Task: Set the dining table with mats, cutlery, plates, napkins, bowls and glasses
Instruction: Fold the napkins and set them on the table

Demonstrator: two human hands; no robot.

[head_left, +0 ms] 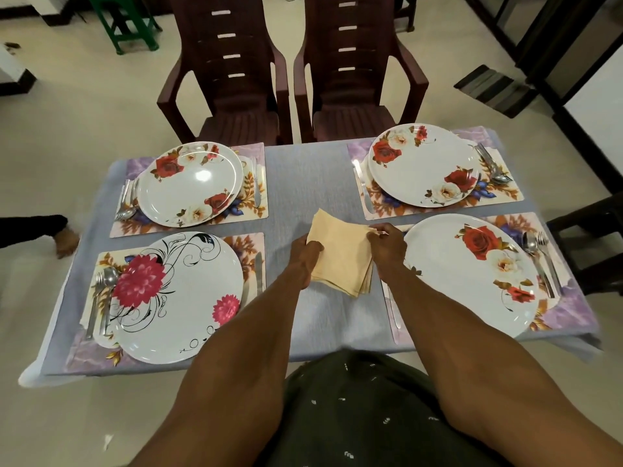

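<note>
A stack of pale yellow folded napkins (342, 252) is held above the middle of the table. My left hand (305, 261) grips its left edge, thumb on top. My right hand (387, 247) pinches the top napkin's right corner. Several floral mats lie at the table's corners, each with a white flowered plate: far left (190, 183), far right (423, 165), near left (178, 296), near right (472, 274). Beside every plate lie a knife, a spoon and a fork, for instance the spoon and fork (102, 298) at the near left.
The table wears a grey-blue cloth (306, 173). Two dark brown plastic chairs (290, 72) stand at the far side. Another chair (593, 237) is at the right edge. A person's foot (65, 239) shows on the floor at the left. A green stool (126, 21) stands far left.
</note>
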